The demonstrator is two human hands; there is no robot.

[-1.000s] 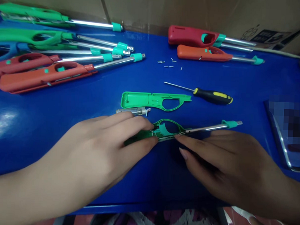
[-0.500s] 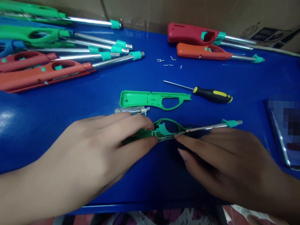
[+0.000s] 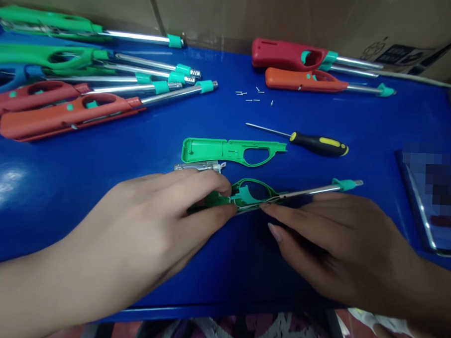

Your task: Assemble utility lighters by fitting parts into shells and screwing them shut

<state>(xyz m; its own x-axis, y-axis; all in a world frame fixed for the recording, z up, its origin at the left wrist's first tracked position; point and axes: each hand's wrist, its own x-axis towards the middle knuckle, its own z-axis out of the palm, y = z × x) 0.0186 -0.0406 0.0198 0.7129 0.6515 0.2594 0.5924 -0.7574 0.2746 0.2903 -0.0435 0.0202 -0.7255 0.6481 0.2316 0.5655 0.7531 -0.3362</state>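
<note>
My left hand (image 3: pixel 171 211) is closed on the handle end of an opened green gas lighter (image 3: pixel 217 200), its thumb and fingers on the shell's two sides. Inside the shell sits a teal trigger (image 3: pixel 246 195), with a thin pale wire along the lower edge. A metal barrel (image 3: pixel 308 191) with a teal collar (image 3: pixel 343 184) extends right. My right hand (image 3: pixel 342 244) has its index fingertip against the lower edge by the wire, the thumb held apart; its other fingers are partly hidden behind. Just beyond my left fingers lies a clear fuel tank (image 3: pixel 197 166), partly covered.
Beyond lies the other green half shell (image 3: pixel 202 150). A black and yellow screwdriver (image 3: pixel 318 143) and several small screws (image 3: pixel 250 99) lie further back. Several lighters (image 3: pixel 67 115) fill the back left; red and orange lighters (image 3: pixel 306 80) lie back right. A phone (image 3: pixel 433 208) is at right.
The view has shifted slightly, so the far objects sit a little lower. Both hands keep nearly the same place on the green lighter, the right fingertip moving only marginally.
</note>
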